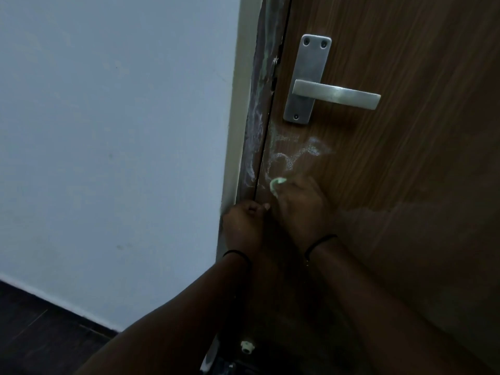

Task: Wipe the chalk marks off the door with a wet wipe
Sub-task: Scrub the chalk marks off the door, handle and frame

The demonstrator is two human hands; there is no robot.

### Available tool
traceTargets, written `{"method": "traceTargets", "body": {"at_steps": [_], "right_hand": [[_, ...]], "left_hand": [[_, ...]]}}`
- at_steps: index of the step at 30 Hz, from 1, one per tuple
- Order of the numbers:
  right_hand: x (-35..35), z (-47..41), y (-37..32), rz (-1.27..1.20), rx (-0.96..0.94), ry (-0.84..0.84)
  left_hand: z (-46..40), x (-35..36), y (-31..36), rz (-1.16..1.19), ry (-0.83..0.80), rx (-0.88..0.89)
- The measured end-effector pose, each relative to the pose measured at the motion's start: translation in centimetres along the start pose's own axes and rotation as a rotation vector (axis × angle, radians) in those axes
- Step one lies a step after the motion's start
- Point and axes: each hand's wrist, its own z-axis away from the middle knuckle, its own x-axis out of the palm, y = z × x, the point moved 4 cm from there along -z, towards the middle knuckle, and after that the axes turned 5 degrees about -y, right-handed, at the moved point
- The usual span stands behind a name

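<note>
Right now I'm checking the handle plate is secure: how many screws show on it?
3: two side by side at the plate's top, left and right, and one at its bottom. The lever may hide others.

brown wood-grain door (pixel 405 185), whitish chalk marks (pixel 292 155), pale green wipe (pixel 276 184)

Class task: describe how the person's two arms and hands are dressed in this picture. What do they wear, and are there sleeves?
Both forearms are bare, with no sleeves in view and no gloves. The left hand has a thin black band round its wrist. The right hand has a similar thin black band round its wrist. No rings or watch can be made out in the dim light.
</note>
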Motion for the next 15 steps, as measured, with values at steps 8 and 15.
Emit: {"method": "traceTargets", "body": {"at_steps": [8,15], "right_hand": [[-0.4,0.0,-1.9,0.019,-0.123,-0.110],[-7.0,-1.6,2.7,-0.138,0.156,0.287]], "left_hand": [[-0.1,-0.2,0.4,-0.079,-0.003,0.064],[0.2,1.5,4.2,0.019,0.008,0.154]]}}
